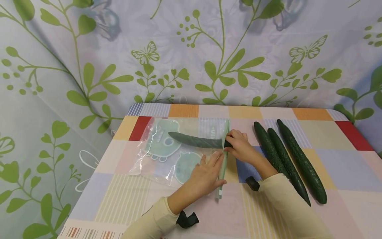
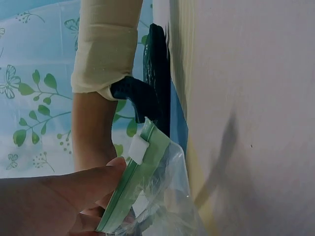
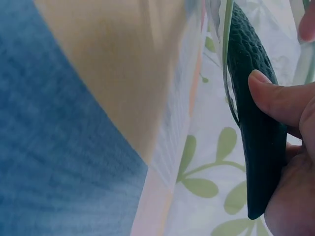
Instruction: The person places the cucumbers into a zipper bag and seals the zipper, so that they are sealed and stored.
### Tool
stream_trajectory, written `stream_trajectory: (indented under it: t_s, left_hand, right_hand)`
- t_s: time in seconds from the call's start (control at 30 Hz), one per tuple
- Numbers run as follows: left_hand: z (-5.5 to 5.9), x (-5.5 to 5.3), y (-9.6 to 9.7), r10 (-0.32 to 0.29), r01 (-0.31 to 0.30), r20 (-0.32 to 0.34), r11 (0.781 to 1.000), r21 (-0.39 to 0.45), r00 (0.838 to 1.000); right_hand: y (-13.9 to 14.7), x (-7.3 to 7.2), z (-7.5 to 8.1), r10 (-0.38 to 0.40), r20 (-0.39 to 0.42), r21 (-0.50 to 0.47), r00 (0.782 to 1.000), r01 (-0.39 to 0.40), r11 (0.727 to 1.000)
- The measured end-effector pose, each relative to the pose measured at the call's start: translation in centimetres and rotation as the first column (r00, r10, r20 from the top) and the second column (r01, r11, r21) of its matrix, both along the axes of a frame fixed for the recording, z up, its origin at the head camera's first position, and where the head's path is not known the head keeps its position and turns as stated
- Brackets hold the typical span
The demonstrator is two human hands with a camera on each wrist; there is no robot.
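A clear zip bag (image 1: 161, 171) with a green zip strip and pale green printed shapes lies on the table, its mouth facing right. Most of one dark green cucumber (image 1: 194, 141) is inside it, pointing left. My right hand (image 1: 240, 146) grips the cucumber's right end at the bag's mouth; in the right wrist view the thumb presses along the cucumber (image 3: 258, 132). My left hand (image 1: 204, 174) holds the bag's mouth edge, the thumb against the green strip (image 2: 130, 182) near a white slider (image 2: 139, 149). Part of the left fingers is hidden behind the strip.
Three more cucumbers (image 1: 304, 162) lie side by side on the right of the table, partly behind the right forearm. A patchwork-patterned cloth (image 1: 352, 172) covers the table. Behind it hangs a leaf-and-butterfly curtain (image 1: 179, 49). Dark straps hang at both wrists.
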State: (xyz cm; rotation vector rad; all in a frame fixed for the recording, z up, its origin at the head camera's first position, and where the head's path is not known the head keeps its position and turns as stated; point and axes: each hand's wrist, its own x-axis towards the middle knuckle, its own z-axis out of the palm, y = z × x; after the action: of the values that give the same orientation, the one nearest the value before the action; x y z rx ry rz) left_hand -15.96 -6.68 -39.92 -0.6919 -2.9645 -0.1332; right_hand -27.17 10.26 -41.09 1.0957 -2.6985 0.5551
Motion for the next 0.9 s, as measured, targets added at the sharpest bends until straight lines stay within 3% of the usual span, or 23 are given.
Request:
stream_trajectory:
  t_s: [0.3, 0.6, 0.8, 0.9]
  left_hand:
    - [-0.1, -0.3, -0.1, -0.011, 0.011, -0.033, 1.000, -0.009, 0.999]
    - [-0.7, -0.8, -0.1, -0.019, 0.019, 0.057, 1.000, -0.011, 0.998]
    - [-1.0, -1.3, -0.3, 0.005, -0.006, 0.096, 1.000, 0.008, 0.995]
    - [-0.9, -1.5, -0.3, 0.015, -0.018, 0.126, 1.000, 0.024, 0.992]
  right_hand:
    - [-1.6, -1.4, -0.7, -0.001, 0.026, -0.040, 1.000, 0.003, 0.999]
    - [-1.8, -2.3, -2.6, -0.006, 0.207, -0.010, 0.978, 0.008, 1.000]
    - [-1.4, -2.8, -2.7, -0.037, 0.206, 0.029, 0.978, 0.032, 0.999]
    - [-0.5, -3.0, -2.4, -0.050, 0.244, 0.017, 0.968, 0.047, 0.999]
